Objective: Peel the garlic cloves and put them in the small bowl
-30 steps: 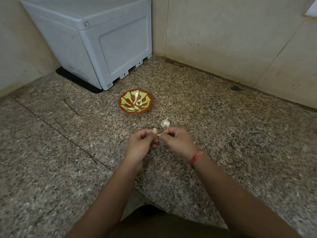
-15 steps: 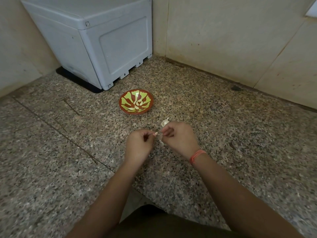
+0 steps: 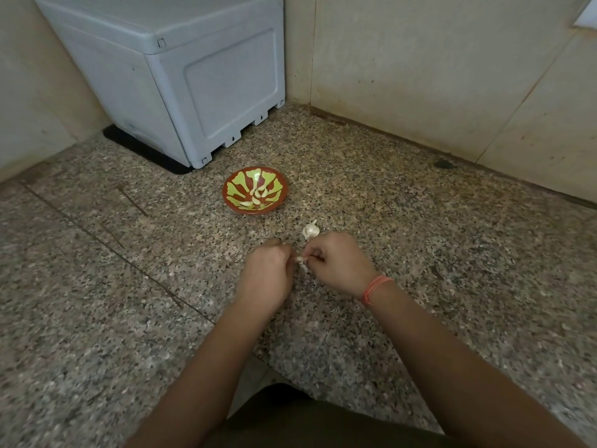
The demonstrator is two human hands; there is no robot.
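Garlic clove [image 3: 299,259], small and pale, is held just below the middle of the frame, pinched between the two hands above the speckled granite surface [image 3: 97,318]. The left hand [image 3: 265,273] is seen from the back, with its fingers curled in and their tips closed on one end of the garlic clove. The right hand [image 3: 339,263] is curled likewise, and its fingertips are closed on the other end. The hands are set close together, and only a little of the clove is seen in the narrow gap between them. An orange thread band [image 3: 376,286] is worn on the right wrist. Just above the right hand, a partly broken garlic bulb [image 3: 310,230] is laid on the surface, its pointed tip turned to the upper right. Further up and a little to the left, the small bowl [image 3: 235,182] is placed; it is red-brown with a green pattern, and several peeled cloves [image 3: 258,197] are gathered in its bottom. A large grey plastic box [image 3: 193,76] is set in the upper left of the frame against the beige walls [image 3: 420,59]. Dark clothing [image 3: 323,421] is seen at the bottom edge, between the forearms.
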